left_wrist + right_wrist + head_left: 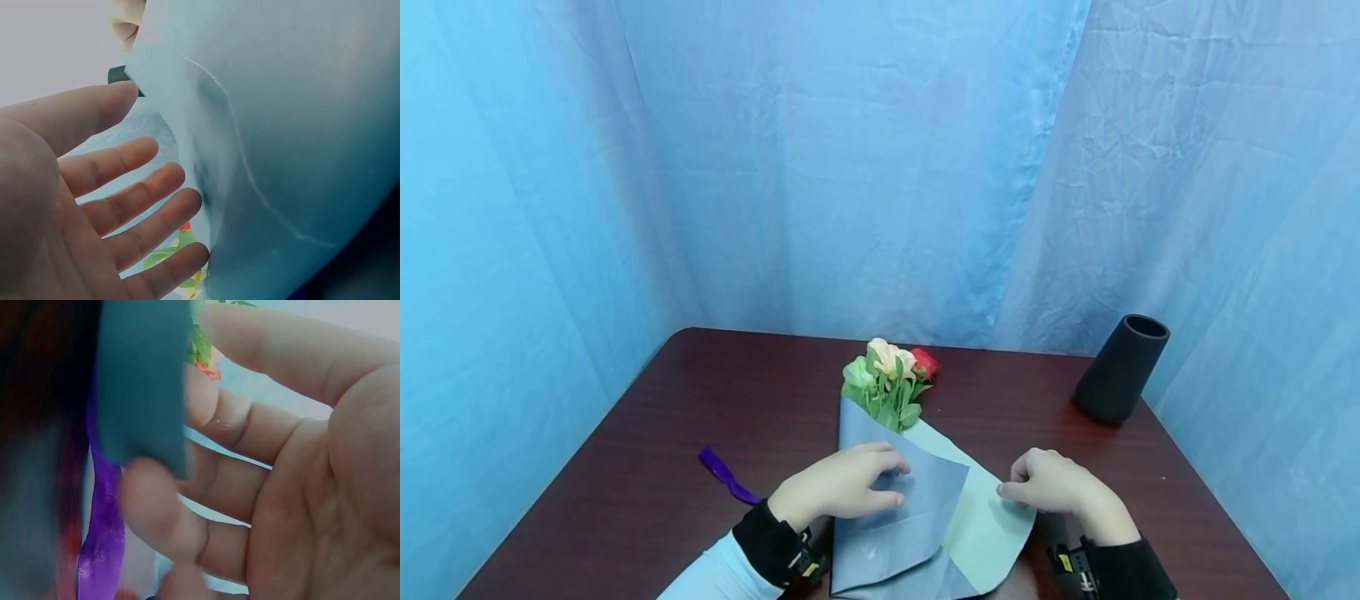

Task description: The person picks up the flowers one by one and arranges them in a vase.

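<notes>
Wrapping looks half done: left hand (pixel 838 486) presses flat on the folded paper (pixel 898 508) around the flowers (pixel 887 375) lying mid-counter (pixel 625 467), right hand (pixel 1048 483) pinches the unfolded flap's edge, which I judge must fold leftward next.

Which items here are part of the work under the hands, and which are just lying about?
In use: wrapping paper, flowers, left hand resting flat on the folded flap, right hand pinching the paper's right edge.
Lying about: purple ribbon, black vase, both on the table.
</notes>
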Available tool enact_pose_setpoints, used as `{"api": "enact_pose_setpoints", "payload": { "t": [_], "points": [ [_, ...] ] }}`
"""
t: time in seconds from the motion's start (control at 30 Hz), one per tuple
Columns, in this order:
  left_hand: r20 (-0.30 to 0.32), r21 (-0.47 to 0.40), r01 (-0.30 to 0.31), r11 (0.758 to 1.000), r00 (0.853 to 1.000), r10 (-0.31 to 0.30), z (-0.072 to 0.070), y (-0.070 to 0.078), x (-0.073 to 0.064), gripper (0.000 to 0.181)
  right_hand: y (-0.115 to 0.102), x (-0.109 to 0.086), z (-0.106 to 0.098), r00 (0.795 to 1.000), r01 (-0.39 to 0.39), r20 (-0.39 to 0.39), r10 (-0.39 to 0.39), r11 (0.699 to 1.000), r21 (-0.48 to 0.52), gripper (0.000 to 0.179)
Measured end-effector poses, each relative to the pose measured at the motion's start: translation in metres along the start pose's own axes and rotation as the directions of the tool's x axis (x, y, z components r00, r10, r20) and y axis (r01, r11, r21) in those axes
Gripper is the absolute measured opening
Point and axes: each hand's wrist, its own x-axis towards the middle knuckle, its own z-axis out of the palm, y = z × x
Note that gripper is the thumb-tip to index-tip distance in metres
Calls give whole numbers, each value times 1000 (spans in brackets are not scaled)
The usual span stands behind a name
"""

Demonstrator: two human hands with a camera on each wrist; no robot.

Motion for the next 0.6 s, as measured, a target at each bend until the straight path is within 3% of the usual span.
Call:
{"api": "enact_pose_setpoints", "payload": {
  "t": [0.33,0.6],
  "points": [
    [1,-19,4,1000,1000,-4,-3,0,-2,37,2,-2,0,1000,-20,1,20,1000,-11,41],
    [-42,-41,-4,999,999,2,-18,0,-6,39,-8,-1,-8,988,-17,-149,27,997,70,36]
  ]
}}
